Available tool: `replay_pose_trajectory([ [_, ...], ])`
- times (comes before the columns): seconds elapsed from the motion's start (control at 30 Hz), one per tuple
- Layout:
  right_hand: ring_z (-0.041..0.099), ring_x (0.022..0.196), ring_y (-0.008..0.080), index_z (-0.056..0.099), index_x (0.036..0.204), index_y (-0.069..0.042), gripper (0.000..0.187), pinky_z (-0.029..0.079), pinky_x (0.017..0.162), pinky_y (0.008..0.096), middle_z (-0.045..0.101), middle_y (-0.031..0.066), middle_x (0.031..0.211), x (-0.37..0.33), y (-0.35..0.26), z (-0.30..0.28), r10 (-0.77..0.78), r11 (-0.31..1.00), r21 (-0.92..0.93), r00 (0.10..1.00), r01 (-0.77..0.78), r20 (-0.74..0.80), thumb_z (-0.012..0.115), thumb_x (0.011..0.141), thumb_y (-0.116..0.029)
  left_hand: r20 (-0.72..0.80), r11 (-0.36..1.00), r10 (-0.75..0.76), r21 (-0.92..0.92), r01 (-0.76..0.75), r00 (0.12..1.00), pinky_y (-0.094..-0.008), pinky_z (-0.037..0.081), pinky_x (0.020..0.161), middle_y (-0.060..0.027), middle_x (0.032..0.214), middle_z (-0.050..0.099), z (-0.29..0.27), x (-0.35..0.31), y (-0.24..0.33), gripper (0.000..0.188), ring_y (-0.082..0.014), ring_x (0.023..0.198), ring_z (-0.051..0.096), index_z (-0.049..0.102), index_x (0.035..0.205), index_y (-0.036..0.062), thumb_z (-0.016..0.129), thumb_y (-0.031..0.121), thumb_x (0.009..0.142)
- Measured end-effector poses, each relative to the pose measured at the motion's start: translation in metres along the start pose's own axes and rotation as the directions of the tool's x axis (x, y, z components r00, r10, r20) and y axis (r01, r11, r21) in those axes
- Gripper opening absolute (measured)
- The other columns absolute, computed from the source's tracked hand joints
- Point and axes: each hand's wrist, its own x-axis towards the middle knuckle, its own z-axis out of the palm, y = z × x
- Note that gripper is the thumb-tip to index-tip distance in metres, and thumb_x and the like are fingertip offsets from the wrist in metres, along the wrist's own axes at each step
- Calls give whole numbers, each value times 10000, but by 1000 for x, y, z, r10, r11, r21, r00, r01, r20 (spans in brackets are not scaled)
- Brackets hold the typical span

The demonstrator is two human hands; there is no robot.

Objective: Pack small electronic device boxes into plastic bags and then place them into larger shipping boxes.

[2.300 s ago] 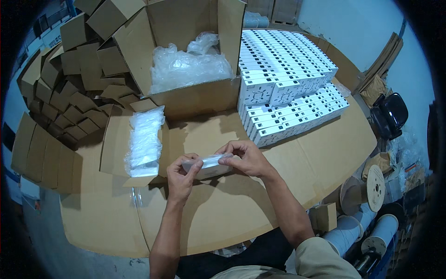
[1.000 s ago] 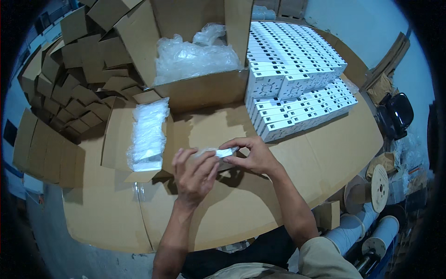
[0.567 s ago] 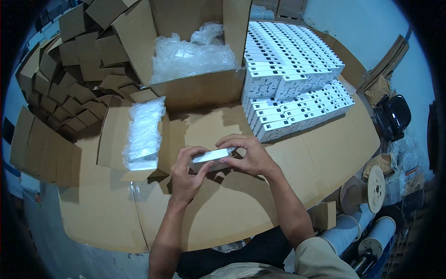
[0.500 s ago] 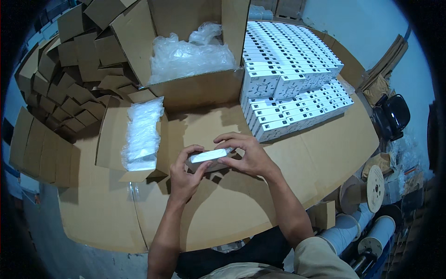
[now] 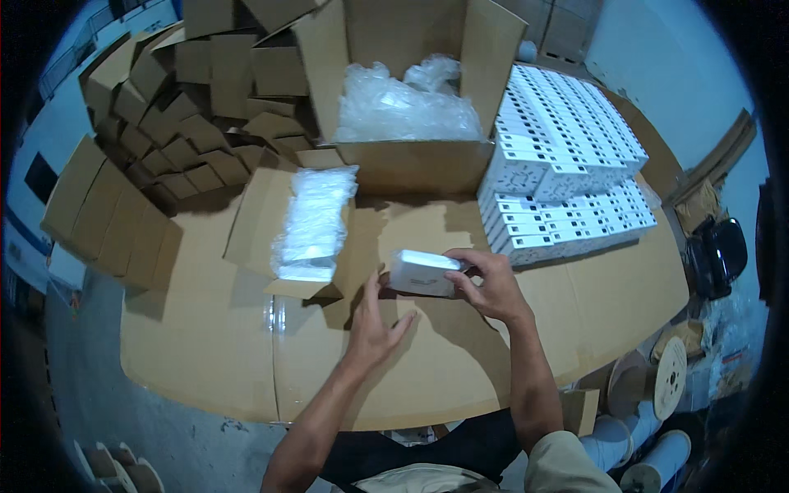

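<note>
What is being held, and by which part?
A white box-shaped unit, held by its right end in the right hand. The left hand is open beside its left end; whether it touches cannot be told.

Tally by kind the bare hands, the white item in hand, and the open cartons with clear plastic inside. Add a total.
Bare hands (left hand, right hand): 2
White item in hand: 1
Open cartons (large carton with loose clear plastic, small carton with plastic-wrapped pieces): 2
Total: 5

Behind the bare right hand there is a beige sleeve (short, it seems); behind the bare left hand, dark trousers.
</note>
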Motion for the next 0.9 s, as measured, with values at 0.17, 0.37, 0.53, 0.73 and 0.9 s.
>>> replay_pose_trajectory([
  [0.17, 695, 870, 156, 642, 1135, 56, 226, 599, 759, 290, 702, 140, 985, 6, 2, 20, 109, 960, 270, 987, -74, -115, 675, 915, 14, 16, 926, -40, 376, 31, 999, -493, 318, 1168, -257, 1483, 420, -20, -69, 22, 790, -428, 1388, 394, 317, 1502, -15, 736, 200, 868],
  [0.37, 674, 967, 176, 556, 1228, 76, 300, 587, 843, 296, 651, 133, 1111, 36, -44, 69, -22, 802, 582, 980, 136, -199, 640, 940, 60, 150, 783, -42, 620, -61, 988, -549, 281, 1176, -199, 1515, 414, -33, -108, 50, 621, -417, 1405, 367, 480, 1421, 15, 657, 333, 918],
  [0.53, 666, 1019, 183, 553, 1212, 84, 267, 590, 877, 309, 646, 134, 1120, 61, -53, 111, -96, 751, 630, 976, 199, -194, 615, 952, 70, 129, 785, -23, 616, -62, 991, -554, 287, 1168, -167, 1508, 431, -33, -111, 47, 557, -404, 1400, 371, 514, 1392, 49, 634, 340, 932],
  [0.73, 667, 1032, 195, 557, 1207, 88, 249, 601, 890, 324, 653, 143, 1117, 66, -45, 122, -103, 762, 614, 974, 207, -201, 605, 964, 58, 128, 796, 6, 600, -83, 992, -550, 284, 1168, -165, 1475, 461, -33, -110, 46, 548, -393, 1390, 383, 518, 1379, 60, 644, 341, 925],
  [0.9, 683, 998, 196, 564, 1200, 90, 253, 611, 851, 327, 669, 142, 1082, 68, -44, 121, -114, 819, 536, 973, 206, -201, 620, 958, 47, 123, 805, 14, 587, -84, 992, -548, 288, 1165, -164, 1462, 469, -34, -110, 45, 541, -388, 1383, 391, 522, 1372, 65, 654, 327, 917],
])
